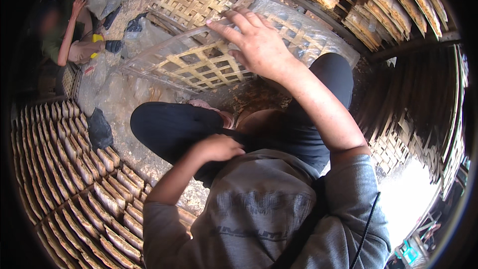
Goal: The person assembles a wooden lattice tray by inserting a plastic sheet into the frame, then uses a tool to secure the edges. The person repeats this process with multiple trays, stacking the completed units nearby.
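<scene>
My right hand (pixel 259 45) reaches forward at the upper centre. Its fingers and thumb are at the upper edge of a tilted clear plastic sheet (pixel 167 50), and look to hold it. A woven bamboo lattice panel (pixel 199 67) shows through or against this sheet, and I cannot tell whether the two are joined. My left hand (pixel 219 147) lies over my lap with its fingers loosely stretched, and nothing shows in it. My legs are folded in dark trousers. Between them, a rounded brownish thing (pixel 259 119) is partly hidden.
Another woven bamboo panel (pixel 196 0) lies farther off. Racks of thin brownish slabs (pixel 74 169) stand at the left and upper right. A dark bag (pixel 100 128) lies beside the left rack. Another person (pixel 69 35) sits at the upper left. Bright light enters at the lower right.
</scene>
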{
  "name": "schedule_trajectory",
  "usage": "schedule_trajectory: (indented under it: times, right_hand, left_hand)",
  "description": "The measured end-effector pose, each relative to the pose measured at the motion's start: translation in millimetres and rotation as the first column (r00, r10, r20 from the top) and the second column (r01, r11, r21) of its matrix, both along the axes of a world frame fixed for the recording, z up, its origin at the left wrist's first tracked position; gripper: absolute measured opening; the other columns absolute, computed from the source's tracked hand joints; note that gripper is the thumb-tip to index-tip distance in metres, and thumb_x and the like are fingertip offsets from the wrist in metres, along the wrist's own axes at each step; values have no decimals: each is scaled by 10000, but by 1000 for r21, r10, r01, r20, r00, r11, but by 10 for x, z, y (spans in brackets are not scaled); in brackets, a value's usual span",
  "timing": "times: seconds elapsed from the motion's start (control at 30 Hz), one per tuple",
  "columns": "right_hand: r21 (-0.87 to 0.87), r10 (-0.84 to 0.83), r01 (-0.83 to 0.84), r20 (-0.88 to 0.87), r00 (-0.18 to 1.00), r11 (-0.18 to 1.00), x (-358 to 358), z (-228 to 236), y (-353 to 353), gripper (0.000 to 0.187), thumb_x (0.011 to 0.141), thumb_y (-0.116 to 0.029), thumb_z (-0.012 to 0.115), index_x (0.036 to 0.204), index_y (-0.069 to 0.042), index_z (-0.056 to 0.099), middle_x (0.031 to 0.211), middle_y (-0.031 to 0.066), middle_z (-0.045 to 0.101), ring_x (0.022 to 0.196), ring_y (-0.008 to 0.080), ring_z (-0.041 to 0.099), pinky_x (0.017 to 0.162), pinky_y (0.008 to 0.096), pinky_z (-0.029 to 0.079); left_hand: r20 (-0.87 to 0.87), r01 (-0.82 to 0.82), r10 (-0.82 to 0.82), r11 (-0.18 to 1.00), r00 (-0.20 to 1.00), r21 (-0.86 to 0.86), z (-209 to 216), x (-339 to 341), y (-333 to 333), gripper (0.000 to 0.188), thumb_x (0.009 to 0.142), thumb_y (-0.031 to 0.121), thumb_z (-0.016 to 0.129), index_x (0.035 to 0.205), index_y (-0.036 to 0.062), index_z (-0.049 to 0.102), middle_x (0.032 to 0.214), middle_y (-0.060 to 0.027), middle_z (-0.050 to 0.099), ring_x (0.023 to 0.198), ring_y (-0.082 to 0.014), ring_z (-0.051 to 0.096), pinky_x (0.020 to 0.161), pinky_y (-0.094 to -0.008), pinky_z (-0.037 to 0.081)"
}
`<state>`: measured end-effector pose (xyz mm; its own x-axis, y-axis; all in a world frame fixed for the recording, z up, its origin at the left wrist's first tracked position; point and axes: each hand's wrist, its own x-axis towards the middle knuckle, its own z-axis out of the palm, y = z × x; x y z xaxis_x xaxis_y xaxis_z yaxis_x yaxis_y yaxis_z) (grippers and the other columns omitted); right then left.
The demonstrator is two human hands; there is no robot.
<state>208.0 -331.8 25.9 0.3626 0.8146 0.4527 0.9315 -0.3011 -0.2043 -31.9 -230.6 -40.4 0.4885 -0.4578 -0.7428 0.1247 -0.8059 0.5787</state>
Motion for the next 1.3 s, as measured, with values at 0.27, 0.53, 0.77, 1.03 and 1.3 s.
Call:
schedule_trajectory:
  times: [0.27,0.53,0.77,1.03,1.3]
  right_hand:
    - [-1,33,-33,-26,999,999,-30,51,13,738,818,-163,706,1491,-255,418,1379,135,497,1337,334,438,1091,461,413]
    - [0,25,-25,-62,998,1000,-4,-25,-138,731,824,-170,721,1484,-279,426,1384,134,495,1338,337,441,1088,461,421]
    - [84,37,-25,-145,989,996,1,16,-65,716,814,-155,732,1465,-266,455,1395,132,481,1364,348,413,1103,488,403]
    - [119,53,-35,-156,986,992,102,-42,80,721,781,-121,755,1442,-231,489,1385,109,484,1339,348,418,1098,459,413]
    - [119,67,-49,-150,986,992,34,12,28,714,769,-124,757,1431,-225,507,1342,125,508,1333,368,432,1078,489,426]
  left_hand:
    - [-866,-808,-263,320,426,-495,-644,709,-1736,494,1014,323,530,1338,-46,473,1268,-263,606,1202,-331,602,1025,-436,489]
    - [284,-615,958,242,31,-750,-264,370,77,367,935,-48,536,1301,-14,530,1377,-181,555,1343,-251,484,1105,-368,392]
    - [894,-962,406,107,-187,-250,-870,-2637,-340,252,847,27,594,1091,-36,578,1189,-205,583,1133,-291,565,959,-430,479]
    - [345,-923,867,-385,-359,10,-1127,-3291,-398,261,838,34,608,1090,-31,582,1153,-186,587,1093,-272,572,922,-411,482]
    - [274,-891,848,-441,-453,-111,-763,-2925,181,272,828,40,622,1090,-26,586,1118,-168,590,1053,-253,578,886,-392,485]
